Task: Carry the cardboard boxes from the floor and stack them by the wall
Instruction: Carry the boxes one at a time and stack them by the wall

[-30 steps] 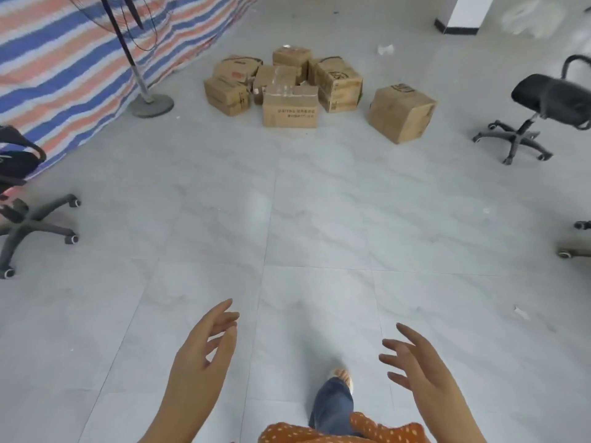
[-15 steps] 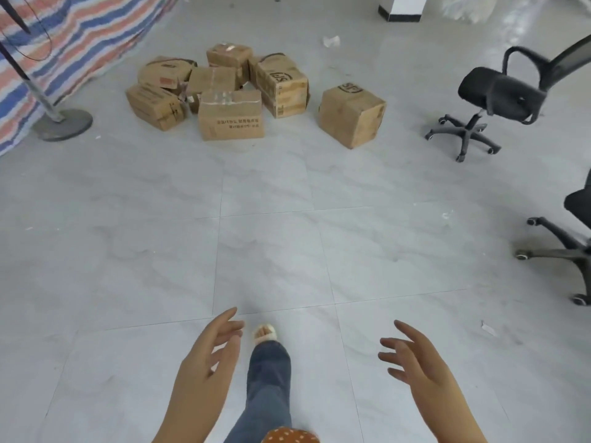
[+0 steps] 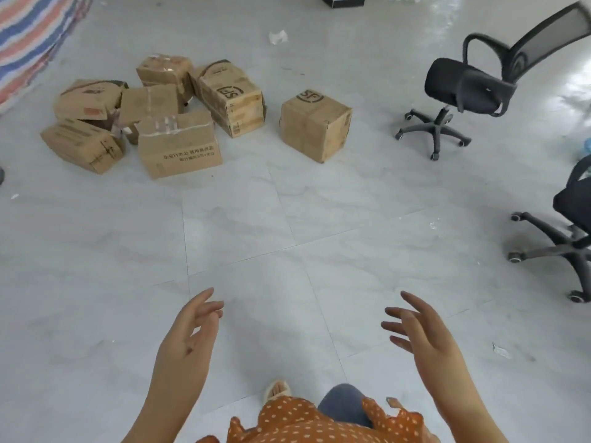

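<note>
Far-left striped tarp (image 3: 28, 36) and near-right office chair (image 3: 563, 231) cut off by frame edges; small print on nearest box (image 3: 180, 145) illegible.

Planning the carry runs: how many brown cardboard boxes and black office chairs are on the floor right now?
Brown cardboard boxes: 7, six clustered and one apart on their right.
Black swivel office chairs: 2, the second cut off at the frame's right edge.
Total: 9

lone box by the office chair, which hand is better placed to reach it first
Right, probably. The lone box stands apart on the right of the pile, more in line with the open right hand than the left hand.
</note>
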